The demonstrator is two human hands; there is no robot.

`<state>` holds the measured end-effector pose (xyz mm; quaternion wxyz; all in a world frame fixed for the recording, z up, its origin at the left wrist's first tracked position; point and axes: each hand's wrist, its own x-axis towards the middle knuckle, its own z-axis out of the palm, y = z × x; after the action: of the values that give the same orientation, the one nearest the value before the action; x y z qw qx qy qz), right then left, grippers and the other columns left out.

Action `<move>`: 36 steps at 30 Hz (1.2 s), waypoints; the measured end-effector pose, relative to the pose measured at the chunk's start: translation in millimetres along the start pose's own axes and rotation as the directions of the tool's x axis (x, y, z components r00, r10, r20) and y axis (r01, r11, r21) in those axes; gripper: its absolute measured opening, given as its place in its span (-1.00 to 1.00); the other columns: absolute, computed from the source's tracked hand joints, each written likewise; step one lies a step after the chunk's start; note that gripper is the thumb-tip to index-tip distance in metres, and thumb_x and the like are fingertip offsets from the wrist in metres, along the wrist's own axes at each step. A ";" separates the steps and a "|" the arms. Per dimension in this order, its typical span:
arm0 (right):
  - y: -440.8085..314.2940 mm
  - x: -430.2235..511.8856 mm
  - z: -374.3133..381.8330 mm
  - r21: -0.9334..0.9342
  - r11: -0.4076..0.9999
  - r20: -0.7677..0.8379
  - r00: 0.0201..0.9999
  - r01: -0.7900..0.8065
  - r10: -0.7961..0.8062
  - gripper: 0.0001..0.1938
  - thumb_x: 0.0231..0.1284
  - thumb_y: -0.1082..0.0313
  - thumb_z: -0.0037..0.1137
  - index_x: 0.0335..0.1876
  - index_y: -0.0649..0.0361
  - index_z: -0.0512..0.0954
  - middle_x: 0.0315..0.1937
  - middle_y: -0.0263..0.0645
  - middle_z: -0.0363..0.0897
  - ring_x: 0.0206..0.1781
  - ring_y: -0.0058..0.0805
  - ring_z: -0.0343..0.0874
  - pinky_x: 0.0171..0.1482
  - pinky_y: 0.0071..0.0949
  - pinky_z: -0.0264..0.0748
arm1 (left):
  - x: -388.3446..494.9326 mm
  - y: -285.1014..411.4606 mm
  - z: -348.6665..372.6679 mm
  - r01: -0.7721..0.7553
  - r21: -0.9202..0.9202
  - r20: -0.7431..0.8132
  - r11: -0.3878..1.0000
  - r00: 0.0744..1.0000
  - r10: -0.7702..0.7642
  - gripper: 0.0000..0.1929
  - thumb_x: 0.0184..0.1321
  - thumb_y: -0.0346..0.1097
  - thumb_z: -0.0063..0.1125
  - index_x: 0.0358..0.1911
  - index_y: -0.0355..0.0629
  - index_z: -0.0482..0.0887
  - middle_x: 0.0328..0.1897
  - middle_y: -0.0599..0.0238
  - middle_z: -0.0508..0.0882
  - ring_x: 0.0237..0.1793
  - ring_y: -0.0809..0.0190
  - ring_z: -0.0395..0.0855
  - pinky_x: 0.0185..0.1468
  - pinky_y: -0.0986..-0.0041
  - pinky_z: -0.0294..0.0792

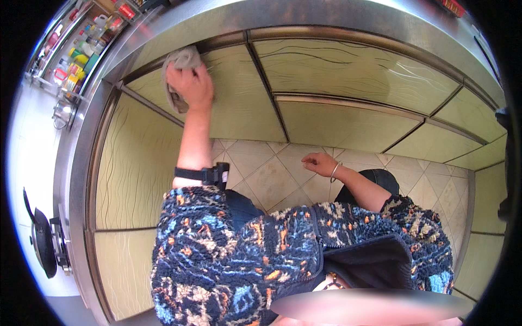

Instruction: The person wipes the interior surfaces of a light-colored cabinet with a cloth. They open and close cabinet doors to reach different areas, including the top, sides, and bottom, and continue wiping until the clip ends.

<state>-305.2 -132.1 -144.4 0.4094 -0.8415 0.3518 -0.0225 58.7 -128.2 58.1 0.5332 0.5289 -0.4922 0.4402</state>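
My left hand (191, 86) grips a grey-beige cloth (186, 59) and presses it on the upper part of a pale green cabinet door (236, 98), just under the metal counter edge. Part of the cloth hangs down beside my fingers along the door. A black strap with a small device is around my left forearm. My right hand (320, 164), with a bangle at the wrist, hovers over the tiled floor near my knee. It holds nothing, and its fingers are loosely bent.
A steel countertop (318, 16) curves over the green cabinet fronts, with metal trim between the panels. At the upper left is a rack (87, 53) of bottles, with a metal pot (64, 112) below it. A black pan (43, 244) sits by a stove at the left. Beige floor tiles (271, 177) lie below.
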 end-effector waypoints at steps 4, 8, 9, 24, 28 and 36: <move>3.1 11.1 3.0 0.004 0.997 -0.010 0.997 0.077 -0.077 -0.64 0.09 0.04 0.07 -0.13 0.12 0.57 -0.29 -0.14 0.63 -0.22 -0.25 0.61 -0.13 -0.36 0.51 | -5.0 66.1 26.1 -0.035 0.036 0.016 0.999 0.999 0.034 -0.78 -0.16 -0.37 0.11 -0.35 -0.22 0.57 -0.25 0.03 0.47 -0.17 -0.09 0.38 -0.15 0.15 0.24; 8.4 19.3 4.2 0.009 0.996 0.009 0.996 0.091 -0.091 -0.66 0.13 0.08 0.08 -0.11 0.17 0.55 -0.26 -0.16 0.63 -0.22 -0.31 0.61 -0.12 -0.41 0.50 | -8.1 79.3 42.4 -0.066 0.003 0.039 0.998 0.997 0.065 -0.88 -0.19 -0.40 0.10 -0.51 -0.24 0.54 -0.31 0.06 0.45 -0.24 -0.05 0.40 -0.19 0.17 0.30; 9.9 21.5 3.2 -0.007 0.999 0.013 0.999 0.052 -0.052 -0.66 0.14 0.11 0.08 -0.10 0.19 0.54 -0.26 -0.18 0.63 -0.22 -0.34 0.60 -0.11 -0.44 0.50 | -7.3 65.2 40.2 -0.117 0.021 0.037 0.993 0.993 0.116 -0.86 -0.19 -0.40 0.10 -0.50 -0.28 0.56 -0.26 0.02 0.46 -0.20 -0.07 0.41 -0.13 0.18 0.30; 14.3 29.6 -0.5 -0.062 0.992 0.032 0.994 0.110 -0.108 -0.63 0.09 0.00 0.05 -0.14 0.13 0.58 -0.28 -0.12 0.62 -0.18 -0.24 0.59 -0.11 -0.36 0.49 | -2.2 83.0 44.5 -0.092 -0.171 0.098 0.981 0.989 0.110 -0.80 -0.12 -0.41 0.03 -0.41 -0.37 0.57 -0.21 -0.03 0.45 -0.15 -0.15 0.36 -0.06 0.13 0.26; 16.6 24.8 -2.7 0.006 0.992 0.019 0.992 0.123 -0.123 -0.63 0.11 0.01 0.04 -0.13 0.13 0.58 -0.27 -0.13 0.62 -0.17 -0.24 0.59 -0.09 -0.35 0.48 | -3.4 78.9 40.9 -0.112 -0.185 0.118 0.976 0.984 0.135 -0.79 -0.14 -0.42 0.09 -0.35 -0.27 0.59 -0.21 0.04 0.47 -0.17 -0.11 0.37 -0.04 0.14 0.25; 26.2 -13.5 -4.9 0.224 0.963 0.028 0.988 -0.153 0.151 -0.66 0.12 0.10 0.10 -0.11 0.17 0.57 -0.26 -0.13 0.63 -0.22 -0.34 0.61 -0.14 -0.44 0.51 | -9.1 -48.7 8.8 -0.408 -0.053 0.109 0.912 0.905 0.411 -0.64 -0.19 -0.27 0.20 -0.23 -0.20 0.57 -0.13 0.14 0.47 -0.06 -0.07 0.40 -0.02 0.06 0.26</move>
<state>-331.9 -138.1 -156.3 0.5046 -0.7603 0.4082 -0.0262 105.2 -139.1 42.4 0.4067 0.4312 -0.6289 0.5032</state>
